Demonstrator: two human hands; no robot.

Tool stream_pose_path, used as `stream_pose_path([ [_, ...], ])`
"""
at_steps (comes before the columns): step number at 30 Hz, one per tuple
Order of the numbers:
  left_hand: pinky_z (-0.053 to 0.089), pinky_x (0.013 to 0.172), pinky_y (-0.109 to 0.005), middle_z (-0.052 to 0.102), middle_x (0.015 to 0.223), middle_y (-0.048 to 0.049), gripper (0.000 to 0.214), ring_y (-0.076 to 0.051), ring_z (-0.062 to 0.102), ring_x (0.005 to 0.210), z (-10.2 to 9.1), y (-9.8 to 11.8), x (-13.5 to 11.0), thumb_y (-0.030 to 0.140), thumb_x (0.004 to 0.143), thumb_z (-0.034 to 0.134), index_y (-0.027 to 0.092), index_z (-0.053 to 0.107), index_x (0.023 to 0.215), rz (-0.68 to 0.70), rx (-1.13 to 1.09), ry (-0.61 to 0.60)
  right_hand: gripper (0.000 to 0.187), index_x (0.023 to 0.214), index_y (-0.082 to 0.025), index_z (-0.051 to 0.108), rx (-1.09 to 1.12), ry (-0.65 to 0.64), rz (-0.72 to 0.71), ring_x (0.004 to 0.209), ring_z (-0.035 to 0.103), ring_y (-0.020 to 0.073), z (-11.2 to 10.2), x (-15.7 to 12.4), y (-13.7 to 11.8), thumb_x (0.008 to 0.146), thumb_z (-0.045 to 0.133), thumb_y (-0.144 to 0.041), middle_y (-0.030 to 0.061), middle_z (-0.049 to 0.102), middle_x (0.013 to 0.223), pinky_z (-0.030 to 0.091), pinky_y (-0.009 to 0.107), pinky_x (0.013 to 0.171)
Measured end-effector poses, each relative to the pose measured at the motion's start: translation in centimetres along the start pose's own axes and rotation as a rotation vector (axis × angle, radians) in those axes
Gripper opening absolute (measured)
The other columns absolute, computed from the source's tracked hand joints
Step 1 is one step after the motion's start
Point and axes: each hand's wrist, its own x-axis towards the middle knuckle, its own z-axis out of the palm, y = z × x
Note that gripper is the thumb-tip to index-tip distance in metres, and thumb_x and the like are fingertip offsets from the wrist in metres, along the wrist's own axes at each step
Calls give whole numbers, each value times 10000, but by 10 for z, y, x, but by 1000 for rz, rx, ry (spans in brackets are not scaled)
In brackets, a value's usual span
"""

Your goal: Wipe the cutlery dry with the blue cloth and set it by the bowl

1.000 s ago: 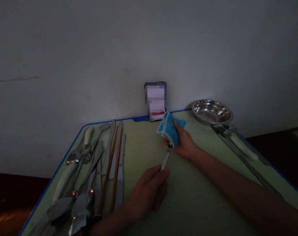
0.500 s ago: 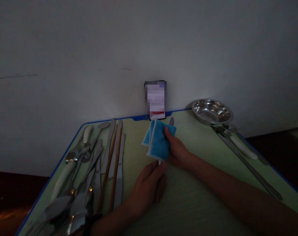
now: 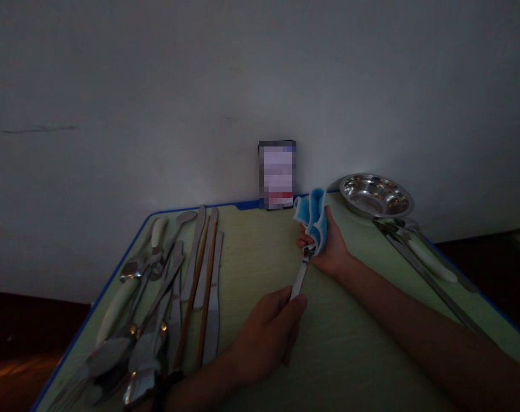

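My left hand (image 3: 273, 332) is closed round the handle of a metal table knife (image 3: 300, 280) held above the table. The knife points up and away to the right, and its far end is hidden in a folded blue cloth (image 3: 316, 214) with white edging. My right hand (image 3: 332, 243) grips this cloth, its fingers curled round the cloth and the covered part of the knife. Left of my left hand lie two wooden chopsticks (image 3: 207, 286) among several table knives (image 3: 213, 309).
Spoons, forks and white-handled utensils (image 3: 118, 309) crowd the left of the green table (image 3: 251, 246). A steel bowl (image 3: 375, 197) stands at the back right, with tongs (image 3: 431, 280) and other cutlery before it. A phone (image 3: 277, 174) leans on the wall.
My right hand has turned and shifted right with the cloth, baring more of the knife near my left hand. The knife tip that showed beyond the cloth is now hidden.
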Motion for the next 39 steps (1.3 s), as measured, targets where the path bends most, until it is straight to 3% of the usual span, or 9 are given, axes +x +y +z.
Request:
stream_pose_path([
  [6, 390, 531, -206, 510, 530, 27, 335, -118, 506, 538, 1, 0, -2, 435, 847, 409, 157, 541, 714, 71, 68, -36, 446, 610, -190, 490, -62, -30, 65, 295, 355, 76, 2, -1, 2, 862, 286, -496, -45, 457, 396, 348, 210, 339],
  [10, 407, 583, -215, 549, 641, 2, 316, -123, 519, 612, 2, 1, -1, 424, 840, 437, 147, 551, 741, 112, 70, -107, 393, 604, -187, 484, -120, -7, 41, 294, 355, 86, 2, 0, 5, 868, 332, -435, -48, 447, 379, 356, 218, 334],
  [14, 377, 459, -192, 500, 549, 34, 285, -85, 450, 455, 1, -2, 0, 403, 874, 377, 156, 507, 816, 53, -13, -124, 431, 573, -188, 453, -17, -15, 31, 295, 346, 78, 1, 1, 3, 871, 291, -455, -50, 421, 382, 342, 205, 338],
  [17, 358, 422, -186, 557, 601, 21, 259, -84, 447, 440, 0, -3, -4, 367, 876, 384, 166, 418, 1036, 66, -62, -261, 463, 542, -185, 417, 72, -34, 35, 290, 318, 62, 0, -1, -1, 882, 231, -438, -53, 396, 382, 331, 188, 343],
  [21, 434, 647, -252, 610, 919, -55, 576, -120, 538, 707, 0, 2, -13, 203, 777, 555, 188, 249, 1264, 217, 117, -395, 456, 568, -183, 433, 96, -84, 71, 286, 291, 56, 0, -5, -5, 892, 159, -352, -62, 370, 378, 318, 174, 348],
  [25, 440, 648, -262, 619, 909, -39, 618, -132, 556, 719, 3, 4, -15, 213, 754, 583, 200, 253, 1276, 190, 220, -364, 445, 559, -186, 436, 69, -93, 83, 307, 304, 56, -1, -6, -4, 879, 211, -398, -60, 383, 402, 336, 188, 371],
  [29, 433, 650, -267, 631, 853, -20, 516, -130, 545, 694, 4, 2, -11, 216, 766, 576, 196, 343, 1226, 189, 286, -287, 479, 503, -189, 405, 16, -73, 95, 311, 322, 59, 0, -3, -3, 870, 250, -453, -52, 391, 392, 336, 198, 369],
  [35, 449, 523, -230, 595, 912, -65, 490, -106, 544, 616, 1, -3, -4, 246, 851, 472, 182, 233, 1274, 126, -116, -316, 409, 593, -186, 495, -118, -6, 69, 345, 408, 79, 1, -1, 3, 831, 376, -497, -36, 481, 438, 405, 226, 395],
  [39, 390, 428, -191, 574, 715, -7, 374, -73, 489, 461, 2, -6, -3, 291, 877, 421, 155, 303, 1205, 118, -231, -249, 228, 738, -168, 560, -268, -3, 38, 428, 506, 117, 0, -3, 8, 783, 528, -389, -9, 572, 531, 460, 262, 430],
])
